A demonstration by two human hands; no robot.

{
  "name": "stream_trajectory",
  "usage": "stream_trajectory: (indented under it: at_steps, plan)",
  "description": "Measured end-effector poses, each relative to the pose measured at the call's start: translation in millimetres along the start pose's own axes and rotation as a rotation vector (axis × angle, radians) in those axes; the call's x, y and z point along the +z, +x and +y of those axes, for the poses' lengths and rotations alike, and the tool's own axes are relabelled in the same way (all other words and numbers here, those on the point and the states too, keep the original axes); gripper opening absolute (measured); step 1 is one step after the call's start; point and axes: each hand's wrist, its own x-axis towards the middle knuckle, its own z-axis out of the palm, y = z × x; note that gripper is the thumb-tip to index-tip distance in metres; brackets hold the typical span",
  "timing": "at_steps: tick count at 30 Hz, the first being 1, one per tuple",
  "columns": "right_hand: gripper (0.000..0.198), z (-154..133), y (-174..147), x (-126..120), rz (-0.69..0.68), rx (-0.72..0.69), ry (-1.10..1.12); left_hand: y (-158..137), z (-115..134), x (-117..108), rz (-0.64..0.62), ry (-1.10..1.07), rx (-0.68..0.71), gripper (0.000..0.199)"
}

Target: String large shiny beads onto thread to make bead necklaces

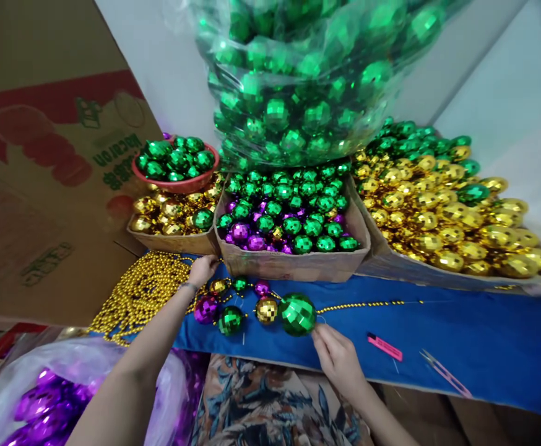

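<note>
Nearest you, a plastic bag of purple baubles (50, 402) sits beside your patterned clothing (261, 399). Your right hand (338, 356) has its fingertips drawn narrow at the right edge of the large green ball (298, 314); I cannot tell what they pinch. That ball lies on the blue cloth (493, 347) at the right of a cluster of smaller baubles (230, 320), a gold bead strand (367, 306) running rightward. Pink tweezers (445, 373) lie farther right. Your left hand (203, 271) reaches beyond the cluster, beside heaped gold beads (145, 291); its grip is unclear. Behind stand bauble-filled boxes (293, 265), then a bulging green-bauble bag (298, 93).
</note>
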Motion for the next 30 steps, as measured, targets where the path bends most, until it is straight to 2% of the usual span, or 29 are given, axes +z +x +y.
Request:
stream_trajectory:
  at_steps: [4,7,9,13,16,19,21,24,30]
  plan:
    - [0.022,-2.4,-0.4,-0.1,0.003,0.034,-0.020,9.9,-0.1,17.9,-0.075,0.024,0.007,0.022]
    - [0.021,-2.2,-3.0,-1.0,0.002,0.053,-0.021,3.8,1.7,15.9,-0.051,-0.029,-0.003,0.014]
    - [0.021,-1.4,-5.3,-0.3,-0.010,0.059,-0.007,-6.5,5.9,7.8,-0.008,-0.098,-0.016,0.017]
    - [0.022,-2.8,-6.9,5.4,-0.037,0.048,0.012,-49.2,32.2,-5.4,0.023,-0.307,-0.031,0.042]
    - [0.020,-7.5,-3.6,9.2,-0.047,0.017,0.007,-91.6,67.3,-0.9,-0.090,-0.579,-0.054,0.048]
    - [0.019,-11.3,-0.4,8.8,-0.060,-0.011,-0.025,-123.8,102.9,9.6,-0.271,-1.109,-0.232,0.041]
    - [0.020,-11.9,-0.4,6.8,-0.078,-0.007,-0.061,-136.0,120.5,14.9,-0.339,-1.295,-0.319,0.038]
    - [0.021,-10.6,-3.4,3.8,-0.096,0.015,-0.103,-143.7,135.3,19.2,-0.382,-1.359,-0.340,0.035]
    - [0.024,-10.1,-8.7,0.6,-0.094,0.021,-0.131,-148.6,144.1,23.7,-0.417,-1.385,-0.325,0.025]
